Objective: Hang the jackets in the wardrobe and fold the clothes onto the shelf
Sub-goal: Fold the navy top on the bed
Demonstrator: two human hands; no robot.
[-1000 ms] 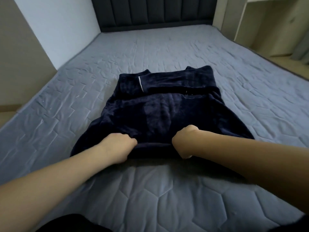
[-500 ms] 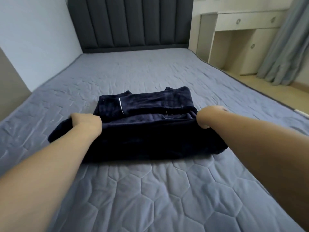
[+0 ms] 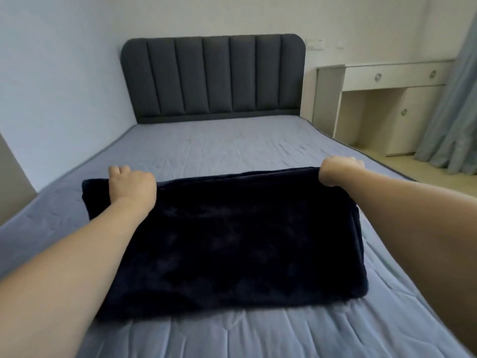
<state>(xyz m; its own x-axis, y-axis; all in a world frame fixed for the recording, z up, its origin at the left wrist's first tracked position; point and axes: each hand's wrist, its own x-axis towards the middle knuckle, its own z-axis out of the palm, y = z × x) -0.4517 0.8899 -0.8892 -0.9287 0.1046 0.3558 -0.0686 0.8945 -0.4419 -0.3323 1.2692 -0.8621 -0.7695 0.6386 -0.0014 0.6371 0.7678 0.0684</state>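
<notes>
A dark navy fleece garment (image 3: 232,244) lies folded into a wide rectangle on the grey-blue quilted bed (image 3: 219,146). My left hand (image 3: 131,184) grips its far edge near the left corner, fingers curled over the fold. My right hand (image 3: 338,169) grips the far right corner the same way. Both arms reach forward across the garment's sides. The collar and trim are hidden under the folded-over layer.
A dark grey padded headboard (image 3: 214,76) stands at the far end of the bed. A cream desk with drawers (image 3: 387,99) sits at the right, beside a pale blue curtain (image 3: 454,112). White wall runs along the left.
Both hands carried the garment's near hem up and over to the far edge, folding it in half and covering the collar. My head has lifted, showing more of the room.
</notes>
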